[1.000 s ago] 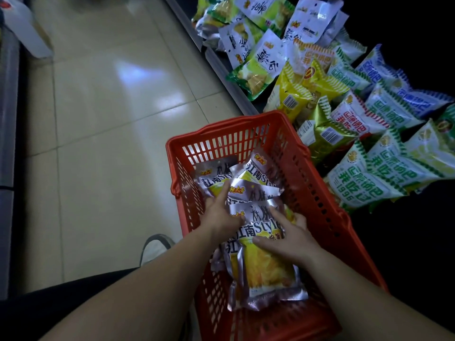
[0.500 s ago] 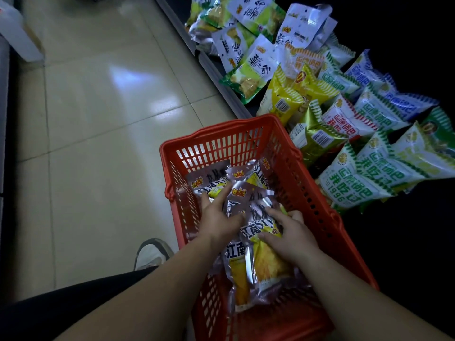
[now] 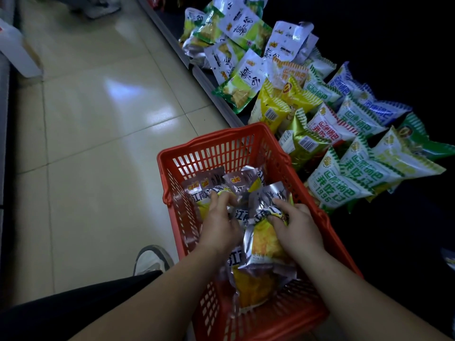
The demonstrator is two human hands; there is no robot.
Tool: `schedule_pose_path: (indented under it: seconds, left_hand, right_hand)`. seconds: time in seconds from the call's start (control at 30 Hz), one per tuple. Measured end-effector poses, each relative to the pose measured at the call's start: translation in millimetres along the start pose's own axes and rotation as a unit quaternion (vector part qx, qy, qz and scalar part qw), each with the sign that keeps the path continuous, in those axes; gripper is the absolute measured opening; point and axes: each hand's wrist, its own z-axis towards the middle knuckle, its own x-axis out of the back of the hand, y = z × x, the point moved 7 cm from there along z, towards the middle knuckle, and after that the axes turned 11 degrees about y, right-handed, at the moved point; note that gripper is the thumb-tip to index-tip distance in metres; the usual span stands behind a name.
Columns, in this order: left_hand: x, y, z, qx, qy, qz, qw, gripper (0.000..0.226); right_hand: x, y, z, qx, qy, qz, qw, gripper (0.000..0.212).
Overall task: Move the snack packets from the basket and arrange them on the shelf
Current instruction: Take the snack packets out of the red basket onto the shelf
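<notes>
A red plastic basket (image 3: 221, 141) stands on the floor against the low shelf (image 3: 216, 94). Several silver-and-yellow snack packets (image 3: 261, 244) lie inside it. Both my hands are down in the basket. My left hand (image 3: 219, 222) has its fingers curled onto a packet (image 3: 204, 188) near the basket's left side. My right hand (image 3: 295, 222) grips the top of another packet (image 3: 268, 200) in the middle, fingers bent into the foil. Lower packets are partly hidden by my forearms.
The shelf to the right holds several green, white, yellow and blue snack bags (image 3: 344, 178), some overhanging beside the basket's right rim. My shoe (image 3: 150, 259) rests on the tiled floor (image 3: 98, 143) left of the basket. A white box (image 3: 17, 50) stands far left.
Both hands have slid a little further up the packets and their fingers have curled tighter into the foil. The basket and shelf bags stay where they were.
</notes>
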Motion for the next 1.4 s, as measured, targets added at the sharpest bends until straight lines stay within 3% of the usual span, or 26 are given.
schedule_pose_path:
  seconds: [0.17, 0.33, 0.43, 0.53, 0.77, 1.03, 1.27, 1.4]
  left_hand:
    - [-10.2, 2.4, -8.1, -0.046, -0.017, 0.039, 0.998, 0.044]
    - [-7.8, -5.8, -5.9, 0.021, -0.019, -0.05, 0.998, 0.031]
    - [-17.6, -1.3, -14.5, 0.009, -0.101, -0.014, 0.995, 0.048]
    - [-18.1, -1.3, -12.9, 0.003, -0.109, 0.006, 0.994, 0.051]
    - [-1.9, -11.6, -7.5, 0.12, -0.072, -0.049, 0.989, 0.058]
    - [59.1, 33.7, -13.0, 0.088, -0.042, -0.06, 0.993, 0.057]
    - [138.6, 122.2, -24.0, -0.024, -0.009, -0.028, 0.999, 0.052]
    - [172.0, 179.0, -46.0, -0.07, 0.007, -0.031, 0.997, 0.064]
  right_hand:
    - [6.1, -1.1, -4.0, -0.017, 0.008, -0.013, 1.0, 0.045]
    - [8.8, -1.1, -4.0, -0.02, 0.007, -0.017, 1.0, 0.046]
    - [7.1, 1.4, -2.9, -0.011, 0.0, -0.038, 0.999, 0.047]
    - [4.1, 3.7, -0.6, -0.009, -0.007, -0.05, 0.999, 0.046]
    - [10.6, -0.6, -1.3, 0.002, -0.008, -0.05, 0.999, 0.046]
    - [59.1, -43.0, -29.8, 0.053, 0.011, -0.059, 0.997, 0.047]
    - [150.5, -103.3, -61.5, 0.094, 0.051, -0.079, 0.991, 0.048]
    - [211.3, -108.9, -87.8, 0.099, 0.097, -0.073, 0.988, 0.048]
